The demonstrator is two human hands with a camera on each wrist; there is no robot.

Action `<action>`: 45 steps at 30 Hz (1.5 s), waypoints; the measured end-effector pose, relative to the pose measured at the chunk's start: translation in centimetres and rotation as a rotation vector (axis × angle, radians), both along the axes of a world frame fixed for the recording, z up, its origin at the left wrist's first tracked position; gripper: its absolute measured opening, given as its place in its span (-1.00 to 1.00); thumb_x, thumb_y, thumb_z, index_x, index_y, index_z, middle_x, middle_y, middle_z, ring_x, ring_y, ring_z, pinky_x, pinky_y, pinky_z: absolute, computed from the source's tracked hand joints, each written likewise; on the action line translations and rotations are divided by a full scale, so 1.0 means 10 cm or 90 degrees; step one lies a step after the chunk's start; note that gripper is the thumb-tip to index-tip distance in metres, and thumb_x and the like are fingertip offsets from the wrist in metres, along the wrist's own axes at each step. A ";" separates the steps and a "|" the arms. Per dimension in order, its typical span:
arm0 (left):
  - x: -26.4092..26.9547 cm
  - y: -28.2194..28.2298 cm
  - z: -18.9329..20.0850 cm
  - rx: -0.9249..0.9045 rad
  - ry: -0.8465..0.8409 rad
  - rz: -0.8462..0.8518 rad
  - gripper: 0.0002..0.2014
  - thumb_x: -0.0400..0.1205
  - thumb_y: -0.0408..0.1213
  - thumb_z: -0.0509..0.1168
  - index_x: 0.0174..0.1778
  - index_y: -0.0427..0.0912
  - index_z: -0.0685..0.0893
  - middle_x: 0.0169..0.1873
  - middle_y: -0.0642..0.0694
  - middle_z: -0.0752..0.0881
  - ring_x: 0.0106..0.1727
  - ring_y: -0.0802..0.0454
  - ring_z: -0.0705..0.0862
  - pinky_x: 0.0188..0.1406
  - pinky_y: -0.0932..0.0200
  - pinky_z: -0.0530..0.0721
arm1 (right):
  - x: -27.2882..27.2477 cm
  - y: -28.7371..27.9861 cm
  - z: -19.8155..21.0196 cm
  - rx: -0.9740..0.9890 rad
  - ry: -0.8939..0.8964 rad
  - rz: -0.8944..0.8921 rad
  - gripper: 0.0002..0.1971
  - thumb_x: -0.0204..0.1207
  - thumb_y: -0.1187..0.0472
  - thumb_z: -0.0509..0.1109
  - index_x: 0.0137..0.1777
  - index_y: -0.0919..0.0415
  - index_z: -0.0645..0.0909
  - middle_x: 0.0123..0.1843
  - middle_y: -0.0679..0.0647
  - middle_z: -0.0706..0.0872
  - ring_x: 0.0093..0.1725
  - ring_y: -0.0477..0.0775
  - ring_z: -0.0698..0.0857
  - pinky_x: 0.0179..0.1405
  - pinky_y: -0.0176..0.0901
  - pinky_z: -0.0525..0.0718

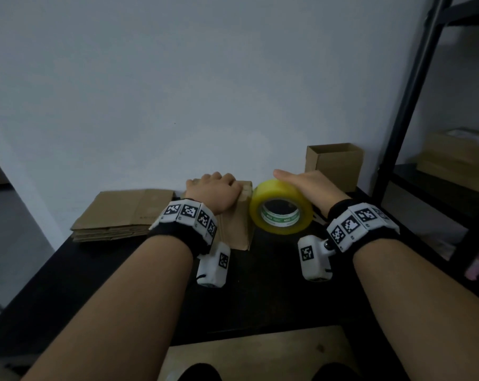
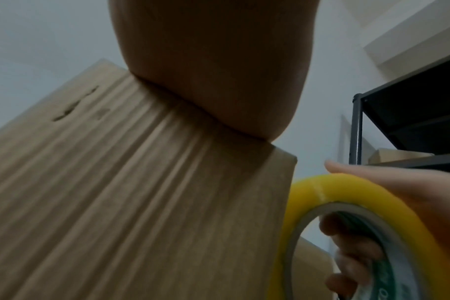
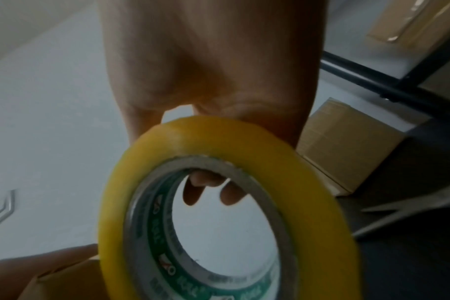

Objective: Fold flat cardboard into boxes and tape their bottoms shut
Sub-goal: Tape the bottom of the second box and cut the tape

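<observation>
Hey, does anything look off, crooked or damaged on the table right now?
Nothing alarming. The box under the left hand shows small dents in its wall, seen in the left wrist view. The right hand grips the tape roll. The flat cardboard stack and the open box sit tidy.

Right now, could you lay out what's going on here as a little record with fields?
left hand: presses on top of the folded box, fingers curled over its far edge
right hand: grips the yellow tape roll, fingers through its core
flat cardboard stack: left on the table
open box: back right
</observation>
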State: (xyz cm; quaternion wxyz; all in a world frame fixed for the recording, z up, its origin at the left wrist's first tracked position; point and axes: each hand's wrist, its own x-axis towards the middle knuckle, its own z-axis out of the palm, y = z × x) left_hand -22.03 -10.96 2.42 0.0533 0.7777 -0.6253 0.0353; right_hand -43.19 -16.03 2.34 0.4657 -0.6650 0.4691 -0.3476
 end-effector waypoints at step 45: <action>-0.27 0.02 0.18 0.035 0.163 0.189 -0.30 0.48 0.26 0.16 0.46 -0.07 0.41 0.47 -0.22 0.47 0.53 -0.31 0.33 0.50 -0.51 -0.06 | 0.20 -0.18 -0.20 -0.140 0.144 -0.076 -0.51 0.37 -0.28 0.47 -0.01 0.12 0.51 -0.01 0.09 0.61 -0.01 0.12 0.63 -0.18 -0.06 0.53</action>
